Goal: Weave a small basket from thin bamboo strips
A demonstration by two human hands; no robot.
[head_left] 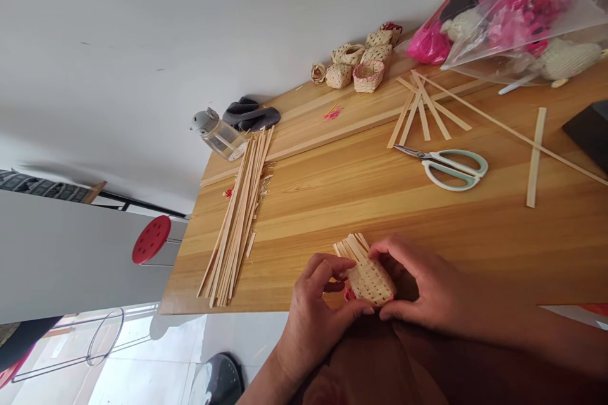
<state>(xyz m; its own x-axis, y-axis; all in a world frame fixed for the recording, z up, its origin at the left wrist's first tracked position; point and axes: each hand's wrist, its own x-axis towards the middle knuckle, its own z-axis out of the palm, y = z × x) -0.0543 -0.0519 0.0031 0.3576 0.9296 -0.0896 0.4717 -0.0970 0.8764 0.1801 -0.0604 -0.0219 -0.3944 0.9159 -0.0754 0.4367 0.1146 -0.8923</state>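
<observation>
Both sets of fingertips are pinched shut on one small woven basket point(368, 277): left hand point(316, 319) on its near side, right hand point(430, 294) cupping the other. It sits at the wooden table's point(332, 196) near edge, its flat strip ends splayed loose. Beyond lie one pair of scissors point(446, 164), one strip bundle point(237, 221) and about six little baskets point(361, 66).

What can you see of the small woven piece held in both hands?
The woven piece is small, plaited from flat straw-coloured strips in a checker pattern. Loose strip ends fan out from its far end; pink shows at its near end. It sits tilted over the near edge of the table, pinched between the left hand and the right hand.
</observation>
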